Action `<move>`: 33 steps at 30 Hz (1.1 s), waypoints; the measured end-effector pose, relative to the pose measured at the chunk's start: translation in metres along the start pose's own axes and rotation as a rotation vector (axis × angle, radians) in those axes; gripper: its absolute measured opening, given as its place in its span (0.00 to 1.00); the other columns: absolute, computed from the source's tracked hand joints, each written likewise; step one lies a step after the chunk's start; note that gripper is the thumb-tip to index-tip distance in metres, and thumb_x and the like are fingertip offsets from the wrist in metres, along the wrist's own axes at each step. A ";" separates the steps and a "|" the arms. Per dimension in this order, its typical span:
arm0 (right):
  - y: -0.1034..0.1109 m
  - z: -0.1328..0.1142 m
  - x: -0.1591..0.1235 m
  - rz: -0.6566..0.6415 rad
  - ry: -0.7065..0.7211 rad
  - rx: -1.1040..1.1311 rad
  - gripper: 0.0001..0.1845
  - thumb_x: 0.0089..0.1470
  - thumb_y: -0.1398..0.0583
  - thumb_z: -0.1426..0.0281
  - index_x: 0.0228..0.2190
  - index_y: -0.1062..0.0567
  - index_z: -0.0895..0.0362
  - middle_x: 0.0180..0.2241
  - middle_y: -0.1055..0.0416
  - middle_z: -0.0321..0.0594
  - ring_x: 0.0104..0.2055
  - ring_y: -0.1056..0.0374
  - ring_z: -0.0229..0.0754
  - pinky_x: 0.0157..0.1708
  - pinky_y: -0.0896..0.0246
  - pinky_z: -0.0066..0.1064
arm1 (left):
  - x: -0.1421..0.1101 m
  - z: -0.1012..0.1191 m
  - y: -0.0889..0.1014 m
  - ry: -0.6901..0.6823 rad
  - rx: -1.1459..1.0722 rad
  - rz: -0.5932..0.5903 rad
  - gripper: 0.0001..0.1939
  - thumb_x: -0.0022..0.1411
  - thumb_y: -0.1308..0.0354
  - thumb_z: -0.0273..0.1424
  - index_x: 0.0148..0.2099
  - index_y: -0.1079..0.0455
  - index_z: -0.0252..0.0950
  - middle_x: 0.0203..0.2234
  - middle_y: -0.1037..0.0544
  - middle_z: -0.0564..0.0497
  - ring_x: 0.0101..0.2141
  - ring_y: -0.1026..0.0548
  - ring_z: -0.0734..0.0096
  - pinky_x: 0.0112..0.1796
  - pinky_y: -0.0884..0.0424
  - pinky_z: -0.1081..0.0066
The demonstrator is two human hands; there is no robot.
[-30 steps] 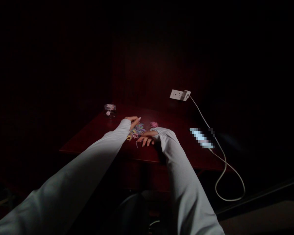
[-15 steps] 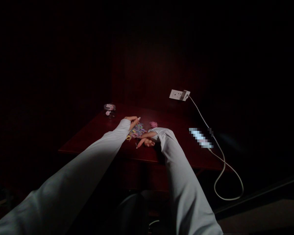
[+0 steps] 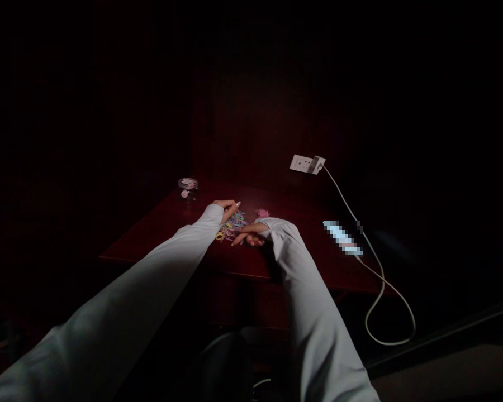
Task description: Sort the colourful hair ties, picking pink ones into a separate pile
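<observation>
A loose pile of small coloured bands [image 3: 233,225], which look like hair ties in yellow, purple, green and pink, lies on the dark red table. My left hand [image 3: 227,208] rests bent along the pile's far left side, fingers stretched out and nothing visible in them. At the near right side, my right hand [image 3: 252,234] has one finger extended over the bands, its tip at the pile's near edge. Its other fingers curl under. Just beyond my right wrist sits a pink bundle [image 3: 262,213], too small to make out clearly.
A clear lidded jar [image 3: 188,188] with something pink stands at the table's [image 3: 151,234] back left. On the right lies a lit, blurred phone [image 3: 342,239]; its white cable [image 3: 379,262] loops past the table edge up to a wall socket [image 3: 302,163]. The surroundings are very dark.
The extended finger of my right hand has moved slightly away from me, toward the pile. My left hand stays in place.
</observation>
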State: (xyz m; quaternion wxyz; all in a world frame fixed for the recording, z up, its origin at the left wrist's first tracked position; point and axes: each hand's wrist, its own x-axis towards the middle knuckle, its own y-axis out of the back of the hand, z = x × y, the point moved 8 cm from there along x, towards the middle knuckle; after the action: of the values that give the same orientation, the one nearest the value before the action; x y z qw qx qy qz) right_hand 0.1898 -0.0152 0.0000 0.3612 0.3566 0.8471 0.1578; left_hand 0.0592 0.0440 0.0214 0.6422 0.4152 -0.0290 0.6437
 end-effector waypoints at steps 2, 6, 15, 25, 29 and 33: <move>-0.008 0.003 0.001 -0.030 -0.074 0.085 0.24 0.71 0.44 0.58 0.35 0.14 0.59 0.17 0.36 0.31 0.17 0.49 0.32 0.19 0.56 0.26 | 0.000 0.000 0.000 -0.001 -0.001 -0.018 0.24 0.70 0.47 0.47 0.25 0.33 0.38 0.17 0.36 0.56 0.23 0.38 0.71 0.28 0.45 0.71; 0.010 -0.006 -0.009 0.178 0.052 0.193 0.19 0.69 0.40 0.60 0.33 0.16 0.58 0.19 0.38 0.29 0.20 0.51 0.31 0.21 0.57 0.26 | 0.000 0.000 0.000 -0.009 0.011 -0.041 0.24 0.69 0.47 0.47 0.25 0.34 0.38 0.17 0.36 0.56 0.23 0.38 0.72 0.28 0.45 0.71; 0.037 0.002 -0.005 0.382 0.253 0.313 0.17 0.66 0.37 0.53 0.40 0.19 0.53 0.24 0.34 0.31 0.21 0.45 0.32 0.22 0.54 0.27 | 0.001 -0.004 -0.007 -0.042 0.004 -0.032 0.24 0.71 0.46 0.44 0.25 0.32 0.37 0.17 0.35 0.56 0.23 0.38 0.73 0.29 0.44 0.72; 0.040 -0.002 0.003 0.363 0.312 0.274 0.15 0.55 0.29 0.54 0.27 0.17 0.51 0.19 0.35 0.31 0.22 0.46 0.34 0.23 0.56 0.30 | 0.003 -0.009 -0.010 -0.065 0.034 0.002 0.27 0.70 0.45 0.48 0.23 0.34 0.36 0.17 0.36 0.56 0.22 0.38 0.74 0.28 0.45 0.72; 0.051 0.007 0.001 0.469 0.286 0.322 0.08 0.54 0.30 0.62 0.27 0.17 0.52 0.20 0.33 0.30 0.22 0.45 0.34 0.24 0.54 0.30 | 0.002 -0.002 -0.010 -0.062 0.017 -0.047 0.24 0.68 0.45 0.46 0.25 0.33 0.36 0.17 0.37 0.56 0.23 0.39 0.74 0.27 0.46 0.73; 0.059 0.013 0.000 0.550 0.278 0.299 0.06 0.54 0.31 0.65 0.27 0.16 0.52 0.20 0.29 0.31 0.23 0.39 0.35 0.27 0.46 0.30 | 0.001 0.001 -0.009 -0.071 0.018 -0.094 0.22 0.67 0.44 0.44 0.25 0.32 0.36 0.17 0.37 0.57 0.23 0.40 0.74 0.27 0.45 0.72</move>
State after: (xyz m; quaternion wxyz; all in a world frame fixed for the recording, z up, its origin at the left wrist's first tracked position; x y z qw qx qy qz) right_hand 0.2283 0.0258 0.0217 0.1299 0.5956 0.7742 0.1706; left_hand 0.0672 0.0456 0.0183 0.6665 0.4444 -0.0268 0.5980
